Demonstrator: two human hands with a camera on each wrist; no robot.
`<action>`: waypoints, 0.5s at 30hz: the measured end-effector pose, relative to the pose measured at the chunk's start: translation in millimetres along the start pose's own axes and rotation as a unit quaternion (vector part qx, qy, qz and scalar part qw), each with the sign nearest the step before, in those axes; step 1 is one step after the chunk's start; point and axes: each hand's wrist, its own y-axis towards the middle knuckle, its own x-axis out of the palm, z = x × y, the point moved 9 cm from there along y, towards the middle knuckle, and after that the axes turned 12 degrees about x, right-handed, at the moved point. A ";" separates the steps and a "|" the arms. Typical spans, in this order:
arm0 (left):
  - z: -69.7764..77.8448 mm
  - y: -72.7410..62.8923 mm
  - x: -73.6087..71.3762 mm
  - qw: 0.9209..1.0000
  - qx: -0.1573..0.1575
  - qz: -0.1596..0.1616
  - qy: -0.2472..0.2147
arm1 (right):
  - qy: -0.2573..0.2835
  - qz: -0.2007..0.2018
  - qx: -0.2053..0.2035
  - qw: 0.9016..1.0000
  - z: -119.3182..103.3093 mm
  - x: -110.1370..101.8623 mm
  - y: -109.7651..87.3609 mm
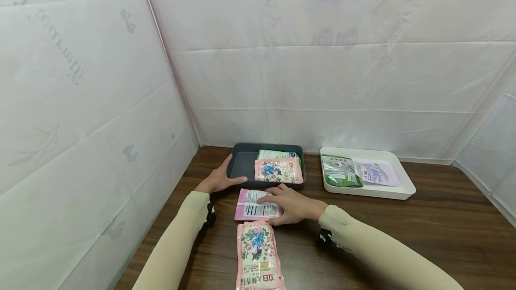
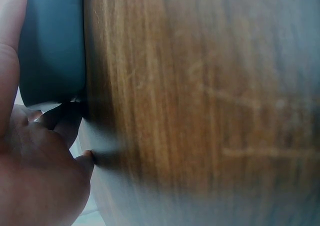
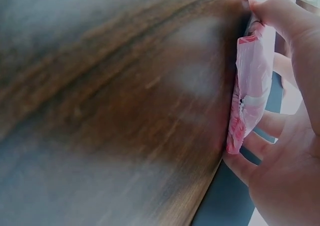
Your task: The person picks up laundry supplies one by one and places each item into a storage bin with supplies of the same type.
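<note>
In the head view my left hand (image 1: 221,179) holds the near left corner of a dark grey tray (image 1: 242,164), thumb at the front rim and fingers along the left side. The left wrist view shows the tray's outer wall (image 2: 52,45) against that hand. In front of the tray, my right hand (image 1: 294,205) grips a pink packet (image 1: 251,205) lying printed back up on the table. From the right wrist, the packet (image 3: 252,85) appears between thumb and fingers. Nearer me lies another pink packet with a flower print (image 1: 258,249), close to the right thumb.
Inside the dark tray are a flowered pink packet (image 1: 278,170) and a green-and-white packet (image 1: 278,153) partly under it. A white tray (image 1: 403,194) to the right holds a green packet (image 1: 340,171) and a lilac one (image 1: 379,173). Pale sheeting (image 1: 322,79) walls the wooden table (image 1: 443,218).
</note>
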 end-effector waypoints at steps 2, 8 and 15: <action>-0.3 0.3 -0.1 1.000 -0.001 0.000 0.001 | 0.001 -0.004 0.001 1.000 0.3 0.2 -0.1; -2.0 1.6 0.2 1.000 0.000 0.001 0.000 | 0.002 -0.005 0.001 1.000 0.0 -0.1 -1.3; -1.4 1.8 -0.2 1.000 0.000 0.002 -0.001 | 0.003 0.000 -0.003 1.000 -0.8 -1.4 -2.6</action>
